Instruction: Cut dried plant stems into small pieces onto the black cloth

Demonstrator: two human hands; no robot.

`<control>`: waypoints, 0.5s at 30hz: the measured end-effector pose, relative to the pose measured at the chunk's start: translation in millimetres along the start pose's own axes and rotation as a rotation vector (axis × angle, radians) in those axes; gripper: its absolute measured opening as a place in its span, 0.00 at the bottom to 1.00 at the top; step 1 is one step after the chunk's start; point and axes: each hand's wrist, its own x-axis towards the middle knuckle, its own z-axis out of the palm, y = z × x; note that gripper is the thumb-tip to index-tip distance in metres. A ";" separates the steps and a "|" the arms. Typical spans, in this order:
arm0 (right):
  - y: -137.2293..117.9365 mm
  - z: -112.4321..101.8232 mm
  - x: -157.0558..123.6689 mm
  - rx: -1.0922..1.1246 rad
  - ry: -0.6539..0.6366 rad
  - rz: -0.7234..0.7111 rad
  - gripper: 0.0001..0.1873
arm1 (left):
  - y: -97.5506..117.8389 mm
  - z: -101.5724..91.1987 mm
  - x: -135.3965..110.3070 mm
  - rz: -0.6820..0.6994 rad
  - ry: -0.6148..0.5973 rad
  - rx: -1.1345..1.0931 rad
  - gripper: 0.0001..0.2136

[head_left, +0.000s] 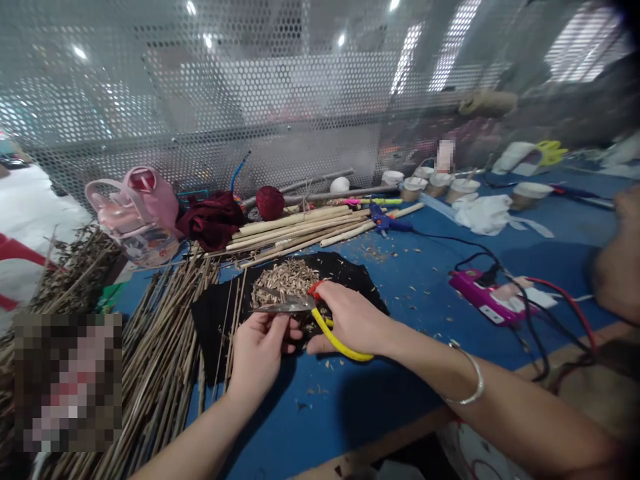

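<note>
My right hand grips shears with a red and yellow handle, their blades pointing left over a black cloth. My left hand sits just below the blades, fingers pinched on something small that I cannot make out. A pile of short cut stick pieces lies on the cloth behind the shears. A silver bangle circles my right wrist.
Long thin sticks lie in a heap at the left on the blue table. Thicker pale rods, dark red yarn, a pink bag, a blue glue gun, a pink power strip, cups and a perforated screen stand behind.
</note>
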 end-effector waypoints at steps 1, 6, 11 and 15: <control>-0.8 0.0 -0.3 0.000 -0.002 0.001 0.36 | 0.1 -0.1 -0.3 0.005 -0.008 -0.005 0.14; -7.1 0.3 -2.4 0.015 -0.008 0.001 0.36 | 1.9 -0.2 -2.4 0.049 -0.059 -0.063 0.14; -12.7 3.9 -2.9 0.019 0.005 0.022 0.36 | 4.3 -0.4 -4.3 0.105 -0.075 -0.059 0.14; -16.3 10.6 -1.4 0.048 0.057 0.011 0.35 | 3.6 -1.5 -3.4 0.177 -0.071 -0.065 0.11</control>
